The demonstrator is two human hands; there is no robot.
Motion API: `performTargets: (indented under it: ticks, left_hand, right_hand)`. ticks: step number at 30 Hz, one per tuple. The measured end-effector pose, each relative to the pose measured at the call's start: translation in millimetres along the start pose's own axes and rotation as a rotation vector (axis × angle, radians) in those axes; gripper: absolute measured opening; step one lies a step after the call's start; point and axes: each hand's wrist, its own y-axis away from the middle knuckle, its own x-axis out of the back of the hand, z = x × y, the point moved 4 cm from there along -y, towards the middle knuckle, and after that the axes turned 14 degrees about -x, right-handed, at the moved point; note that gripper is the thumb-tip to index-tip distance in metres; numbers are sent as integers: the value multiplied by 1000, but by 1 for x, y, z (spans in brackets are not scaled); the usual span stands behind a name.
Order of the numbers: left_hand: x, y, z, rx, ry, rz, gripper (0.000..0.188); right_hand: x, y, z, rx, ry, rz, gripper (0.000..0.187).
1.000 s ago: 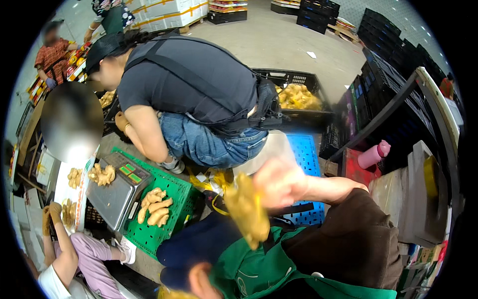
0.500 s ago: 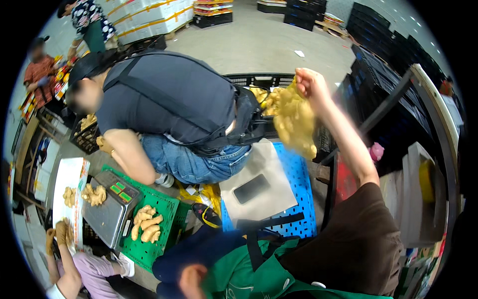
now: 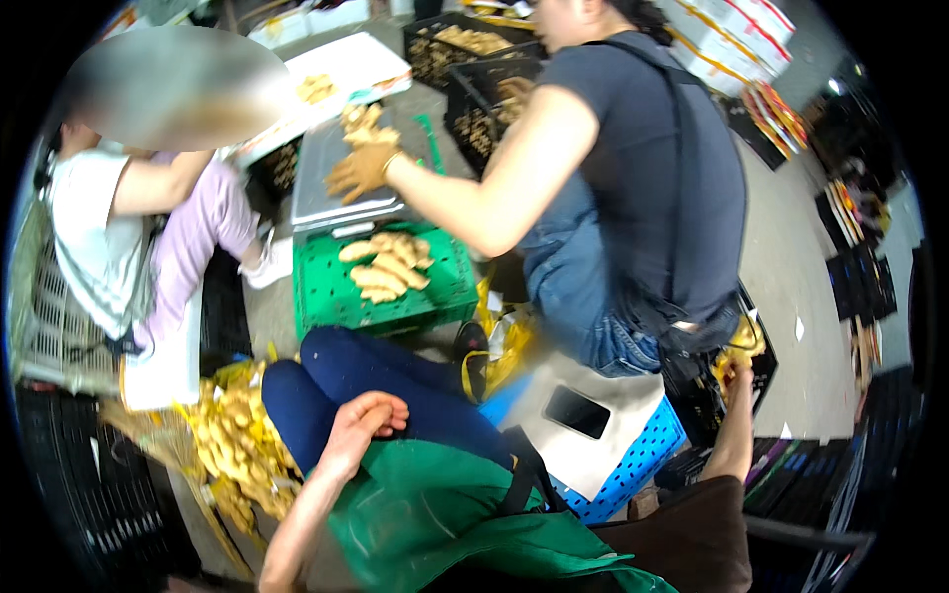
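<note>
My left hand (image 3: 364, 427) hovers over my lap, above the dark blue trousers and green apron. Its fingers are curled together, with nothing visible in them. Out at the right, my right hand (image 3: 736, 374) reaches to the black crate (image 3: 769, 368) behind the co-worker and grips the yellow net bag of ginger (image 3: 745, 341); the co-worker's waist pack partly hides the crate. Pieces of ginger (image 3: 390, 265) lie on the upturned green crate (image 3: 321, 296) ahead of me. A co-worker's gloved hand (image 3: 361, 170) is over the scale (image 3: 336, 203), next to more ginger (image 3: 364, 121).
A blue crate (image 3: 664, 435) beside me bears a beige sheet (image 3: 633, 395) and a phone (image 3: 577, 411). Bagged ginger (image 3: 242, 445) is heaped at my left. A second co-worker (image 3: 104, 198) sits at far left. Black crates of ginger (image 3: 435, 61) stand beyond the scale.
My view has swung left. My right hand has lowered the raised net bag of ginger to the black crate. The co-worker in front has sat up more and reached to the scale.
</note>
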Motion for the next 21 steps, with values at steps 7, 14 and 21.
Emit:
performTargets:
  ticks: [7, 14, 21]
  left_hand:
    - [-72, 45, 164, -1021, -564, -86, 14]
    - [-127, 62, 231, -1119, -812, -431, 8]
    - [-87, 81, 201, -1350, -571, 149, 7]
  right_hand:
    - [-66, 201, 107, -186, 1540, -561, 25]
    - [-188, 416, 162, 186, 1456, -1369, 28]
    - [-312, 388, 241, 963, 1337, -991, 11]
